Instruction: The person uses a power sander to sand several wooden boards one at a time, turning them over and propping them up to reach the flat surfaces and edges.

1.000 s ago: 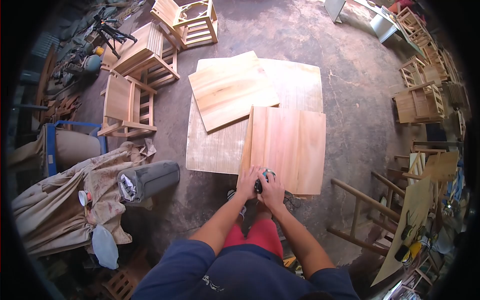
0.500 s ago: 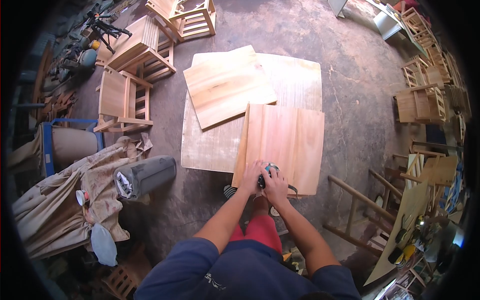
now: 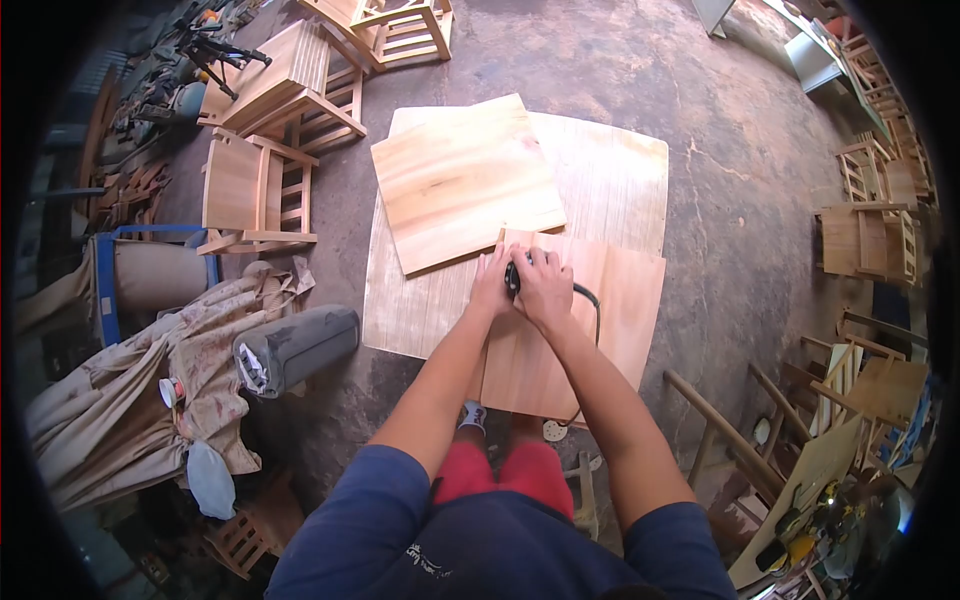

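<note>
Two hands (image 3: 490, 287) (image 3: 545, 290) hold one corded tool (image 3: 513, 279) at one wooden panel (image 3: 530, 362).

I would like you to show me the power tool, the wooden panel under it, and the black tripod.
Power tool (image 3: 513, 278): head view, its black housing.
Wooden panel (image 3: 530, 365): head view, its bare top face.
Black tripod (image 3: 212, 48): head view, its upper part.

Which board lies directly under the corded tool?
The near board, nearest the camera, lies right under the tool. The far board lies beyond, askew; the pale sheet lies underneath both.
</note>
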{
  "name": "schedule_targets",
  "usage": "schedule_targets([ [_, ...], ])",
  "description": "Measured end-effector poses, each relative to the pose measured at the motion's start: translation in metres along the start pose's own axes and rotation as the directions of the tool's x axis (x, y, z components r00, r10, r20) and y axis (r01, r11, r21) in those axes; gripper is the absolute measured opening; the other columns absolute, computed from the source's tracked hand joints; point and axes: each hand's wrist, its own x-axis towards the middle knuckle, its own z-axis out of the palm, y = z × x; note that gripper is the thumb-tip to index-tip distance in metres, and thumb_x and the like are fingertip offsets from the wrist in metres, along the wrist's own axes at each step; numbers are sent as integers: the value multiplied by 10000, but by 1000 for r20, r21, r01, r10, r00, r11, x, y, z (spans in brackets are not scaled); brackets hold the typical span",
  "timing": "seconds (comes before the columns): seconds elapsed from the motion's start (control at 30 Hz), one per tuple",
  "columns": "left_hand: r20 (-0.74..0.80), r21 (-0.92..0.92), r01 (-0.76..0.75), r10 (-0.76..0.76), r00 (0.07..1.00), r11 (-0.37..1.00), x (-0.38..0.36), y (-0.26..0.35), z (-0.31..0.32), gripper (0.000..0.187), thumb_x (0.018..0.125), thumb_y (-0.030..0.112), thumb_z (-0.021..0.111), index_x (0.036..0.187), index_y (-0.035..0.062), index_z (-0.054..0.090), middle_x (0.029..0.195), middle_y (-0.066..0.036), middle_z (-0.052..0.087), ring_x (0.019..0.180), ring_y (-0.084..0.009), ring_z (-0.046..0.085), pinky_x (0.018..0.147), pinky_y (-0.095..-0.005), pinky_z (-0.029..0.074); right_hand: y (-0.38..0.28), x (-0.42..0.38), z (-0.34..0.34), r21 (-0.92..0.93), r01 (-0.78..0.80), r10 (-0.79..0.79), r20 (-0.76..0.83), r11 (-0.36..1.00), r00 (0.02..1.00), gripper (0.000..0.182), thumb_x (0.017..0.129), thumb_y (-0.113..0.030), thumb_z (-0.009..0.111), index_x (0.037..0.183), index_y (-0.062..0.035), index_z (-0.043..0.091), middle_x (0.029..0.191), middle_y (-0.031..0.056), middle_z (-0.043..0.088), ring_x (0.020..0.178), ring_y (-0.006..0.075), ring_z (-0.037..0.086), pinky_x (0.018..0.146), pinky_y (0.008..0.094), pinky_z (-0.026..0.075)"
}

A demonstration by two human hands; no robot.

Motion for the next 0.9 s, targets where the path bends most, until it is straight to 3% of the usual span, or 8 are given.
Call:
schedule_targets([
  [0.13, 87, 67, 76, -82, 993, 995, 56, 7, -14, 980, 749, 231, 861, 1616, 224, 405, 1668, -34, 422, 1616, -321, 282, 1277, -657, 255, 27, 46, 1, -2, 10, -11, -53, 1000, 999, 628, 726, -178, 792, 1328, -252, 632, 1132, 21, 659, 1016, 269, 654, 697, 458, 527],
  [0.23, 51, 40, 105, -107, 993, 994, 81, 15, -14, 996, 734, 228, 879, 1610, 196, 407, 1652, -37, 441, 1610, -310, 295, 1276, -659, 257, 47, 64, -4, 3, 22, -22, -42, 1000, 999, 616, 722, -178, 789, 1314, -274, 646, 1124, 17, 657, 1012, 263, 662, 715, 456, 540],
  [0.43, 96, 104, 37, -47, 994, 994, 90, 34, 3, 1031, 722, 216, 883, 1625, 182, 387, 1670, -53, 415, 1609, -320, 290, 1263, -639, 280, 66, 49, -12, -16, -41, 40, -39, 999, 998, 610, 723, -190, 783, 1312, -278, 649, 1151, 15, 663, 1020, 261, 665, 716, 443, 537],
  [0.63, 108, 70, -75, 67, 992, 995, 27, 46, 28, 1006, 734, 147, 850, 1627, 160, 386, 1686, -73, 396, 1605, -344, 293, 1265, -623, 284, 45, -31, -19, -8, -125, 125, -57, 992, 991, 625, 692, -160, 824, 1276, -249, 619, 1123, 16, 658, 1002, 260, 669, 702, 444, 528],
  [0.9, 152, 30, -109, 103, 983, 994, -125, 58, 51, 988, 747, 208, 845, 1629, 178, 401, 1688, -106, 401, 1594, -404, 300, 1257, -631, 280, -18, -175, -9, 27, -164, 165, -44, 986, 985, 728, 657, -161, 838, 1338, -247, 598, 1206, 26, 639, 1088, 275, 645, 765, 463, 528],
])
